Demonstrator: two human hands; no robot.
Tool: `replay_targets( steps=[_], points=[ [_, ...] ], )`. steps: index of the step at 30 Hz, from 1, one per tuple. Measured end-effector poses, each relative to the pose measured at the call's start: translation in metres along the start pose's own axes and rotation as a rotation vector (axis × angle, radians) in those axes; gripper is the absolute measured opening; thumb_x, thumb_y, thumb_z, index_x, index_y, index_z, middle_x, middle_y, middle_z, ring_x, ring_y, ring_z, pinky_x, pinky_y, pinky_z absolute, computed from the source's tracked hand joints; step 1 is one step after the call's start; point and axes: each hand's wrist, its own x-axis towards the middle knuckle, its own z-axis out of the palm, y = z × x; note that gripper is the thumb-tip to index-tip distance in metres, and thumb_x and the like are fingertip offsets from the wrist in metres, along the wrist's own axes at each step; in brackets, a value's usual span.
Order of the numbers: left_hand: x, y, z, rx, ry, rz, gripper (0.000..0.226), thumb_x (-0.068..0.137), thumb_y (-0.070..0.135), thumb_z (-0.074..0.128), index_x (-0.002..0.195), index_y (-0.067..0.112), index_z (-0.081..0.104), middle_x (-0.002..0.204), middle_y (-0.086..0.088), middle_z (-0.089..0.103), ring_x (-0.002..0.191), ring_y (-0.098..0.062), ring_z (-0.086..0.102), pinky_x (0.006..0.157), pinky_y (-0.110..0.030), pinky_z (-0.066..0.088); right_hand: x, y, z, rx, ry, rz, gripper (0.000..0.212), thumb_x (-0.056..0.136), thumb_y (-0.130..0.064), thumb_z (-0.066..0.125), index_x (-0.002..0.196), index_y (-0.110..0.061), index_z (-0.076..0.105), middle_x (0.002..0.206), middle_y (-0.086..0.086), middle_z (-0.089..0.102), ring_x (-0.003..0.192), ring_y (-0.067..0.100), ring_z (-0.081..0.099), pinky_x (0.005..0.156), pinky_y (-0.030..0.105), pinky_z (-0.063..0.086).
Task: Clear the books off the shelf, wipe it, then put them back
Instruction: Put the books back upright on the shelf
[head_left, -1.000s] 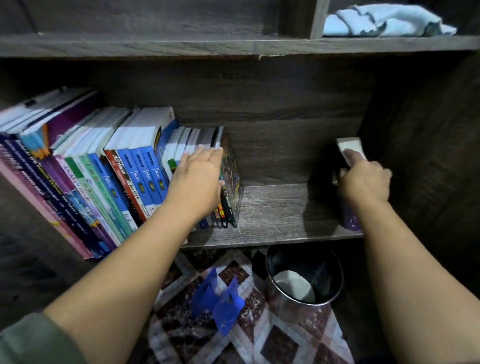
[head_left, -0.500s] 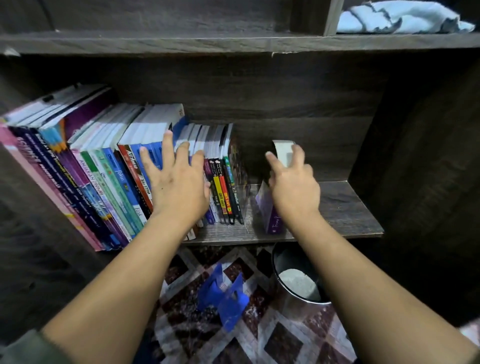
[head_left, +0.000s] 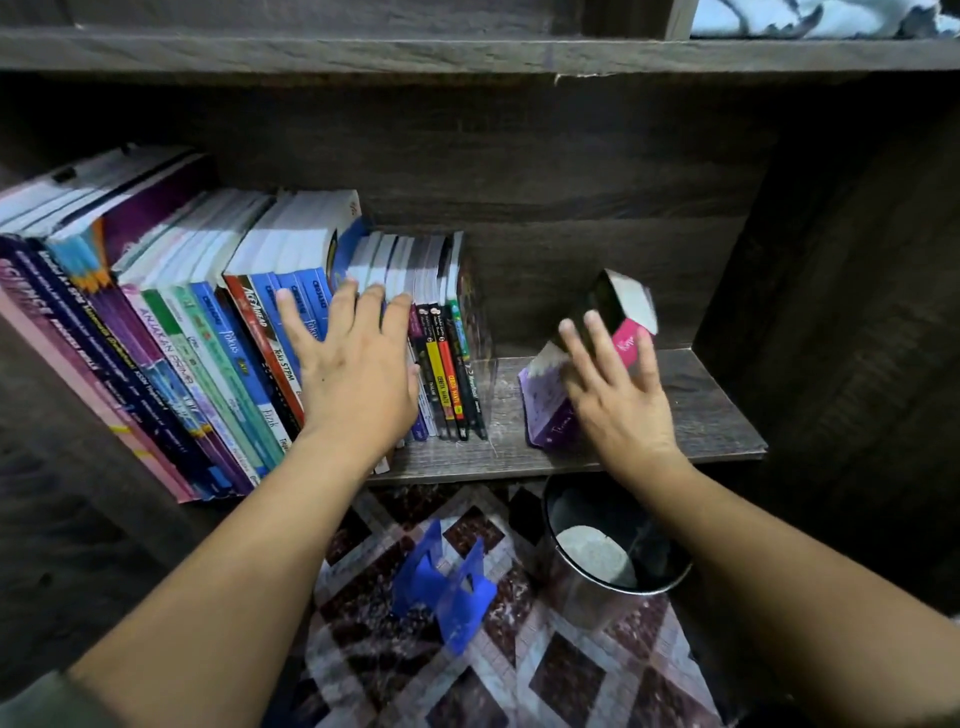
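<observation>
My left hand (head_left: 358, 379) is flat and spread against the spines of the row of books (head_left: 218, 322) on the shelf (head_left: 717, 410), fingers straight, pressing rather than gripping. I judge that's to keep the row from slumping right, since the books lean left and nothing I can see braces that end (the two blue bookends (head_left: 447, 592) lie on the patterned rug (head_left: 571, 670) below, not on the shelf).

My right hand (head_left: 618, 395) has fingers straight and fanned over a loose purple and pink book (head_left: 550, 410) that stands tilted, apart from the row, w/ bare shelf between. Its page block faces up and its top leans away. The hand touches it w/ the fingers; I can't tell if the thumb hooks behind, so it's a push or a steadying, not a clear grip. Prob I'm walking it over to join the row.

Most books are back on the shelf, so the job looks near its end, though I can't say the wipe was done.

Readable text: "ANJAKAN PRIMA" on a green spine, "Fokus" and "Fizik" on blue and teal ones, "ACE AHEAD" w/ "STPM" on a red one, "CERITA HANTU" on the thin yellow and red spines. Rest too blurred.

A metal bin (head_left: 613, 561) sits under the shelf edge, and a pale cloth (head_left: 810, 18) lies on the board above.
</observation>
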Motion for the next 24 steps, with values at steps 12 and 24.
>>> replay_targets(
  steps=[12, 24],
  points=[
    [0.001, 0.005, 0.007, -0.098, 0.065, -0.038, 0.058, 0.080, 0.028, 0.069, 0.133, 0.019, 0.047, 0.137, -0.004, 0.047, 0.133, -0.024, 0.039, 0.109, -0.064, -0.008, 0.019, -0.011, 0.003, 0.782, -0.045, 0.424, 0.028, 0.074, -0.004, 0.067, 0.096, -0.006, 0.049, 0.089, 0.017, 0.062, 0.078, 0.039, 0.062, 0.073, 0.047, 0.049],
    [-0.001, -0.007, 0.012, -0.024, 0.061, 0.017, 0.076, 0.071, 0.005, 0.074, 0.140, 0.019, 0.044, 0.142, -0.005, 0.047, 0.133, -0.022, 0.043, 0.107, -0.057, -0.009, 0.065, -0.070, -0.032, 1.706, 0.180, 0.698, 0.040, 0.091, -0.014, 0.063, 0.117, -0.017, 0.033, 0.112, 0.009, 0.057, 0.098, 0.023, 0.057, 0.087, 0.042, 0.049]
  ],
)
